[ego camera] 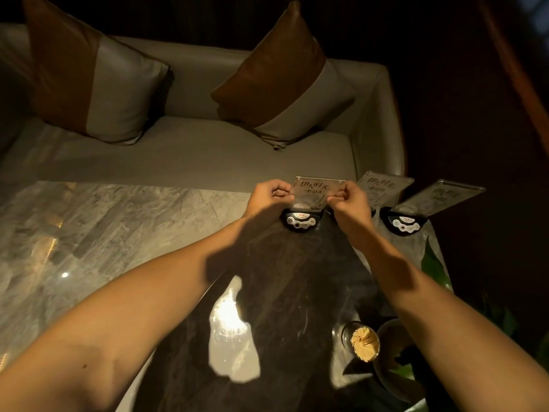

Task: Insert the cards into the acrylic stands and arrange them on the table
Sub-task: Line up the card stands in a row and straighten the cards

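I have both hands at the far edge of the marble table [118, 221]; the left hand [269, 194] and right hand [347, 200] each pinch a side edge of the acrylic stand marked 03 [319, 188], which sits tilted on its black call-button base [301, 222]. I judge this the seating step, its card apparently already inside; two finished stands [383, 185] [439, 197] stand just to the right, so next I must square this one with their row and let go gently.

Dim, warm light falls from above and behind the head. The arms throw a broad dark shadow over the table [89, 233], broken by 1 bright glare patch [228, 319]. Corners sink to black; edges bow with wide-angle distortion; detail is soft.
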Demonstrator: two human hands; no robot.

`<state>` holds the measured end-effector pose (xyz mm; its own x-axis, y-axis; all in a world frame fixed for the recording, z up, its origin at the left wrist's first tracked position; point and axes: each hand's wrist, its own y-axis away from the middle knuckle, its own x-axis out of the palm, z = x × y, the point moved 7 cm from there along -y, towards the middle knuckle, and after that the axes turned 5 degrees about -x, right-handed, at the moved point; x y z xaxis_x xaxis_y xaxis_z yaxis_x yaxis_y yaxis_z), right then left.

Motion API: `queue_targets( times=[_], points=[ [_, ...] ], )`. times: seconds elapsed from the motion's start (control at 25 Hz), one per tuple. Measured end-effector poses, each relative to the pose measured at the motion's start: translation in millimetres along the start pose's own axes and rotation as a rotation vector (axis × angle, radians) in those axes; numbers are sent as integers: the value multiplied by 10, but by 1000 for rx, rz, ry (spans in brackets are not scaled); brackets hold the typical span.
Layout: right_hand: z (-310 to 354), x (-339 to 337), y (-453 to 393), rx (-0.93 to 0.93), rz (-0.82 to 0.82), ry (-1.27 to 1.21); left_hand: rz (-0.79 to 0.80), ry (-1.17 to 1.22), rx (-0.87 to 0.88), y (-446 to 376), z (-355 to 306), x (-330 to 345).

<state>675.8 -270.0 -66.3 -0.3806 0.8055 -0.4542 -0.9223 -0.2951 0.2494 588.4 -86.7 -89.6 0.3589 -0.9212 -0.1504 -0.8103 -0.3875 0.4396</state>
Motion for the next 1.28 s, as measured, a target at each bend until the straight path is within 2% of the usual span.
queue_targets(
  times=[0.24, 0.48, 0.64, 0.8, 1.0, 1.28],
  points=[
    [9, -24, 173, 87, 5, -29, -21, -40, 23, 222, -138, -114],
    [425, 129, 731, 71, 15, 8, -96, -95, 20, 956, -318, -684],
    [971, 480, 1301, -14, 214, 23, -65, -214, 36, 1634, -405, -1207],
    [1512, 961, 1903, -163, 390, 110, -178, -315, 71, 2347, -399, -1834],
    [1866, 1805, 2809, -244, 570, 102, -349, -251, 94, 3258, -32, -2723],
    [1875, 3049, 3883, -324, 777, 153, -573, -128, 47, 4461, 870, -3830]
  ],
)
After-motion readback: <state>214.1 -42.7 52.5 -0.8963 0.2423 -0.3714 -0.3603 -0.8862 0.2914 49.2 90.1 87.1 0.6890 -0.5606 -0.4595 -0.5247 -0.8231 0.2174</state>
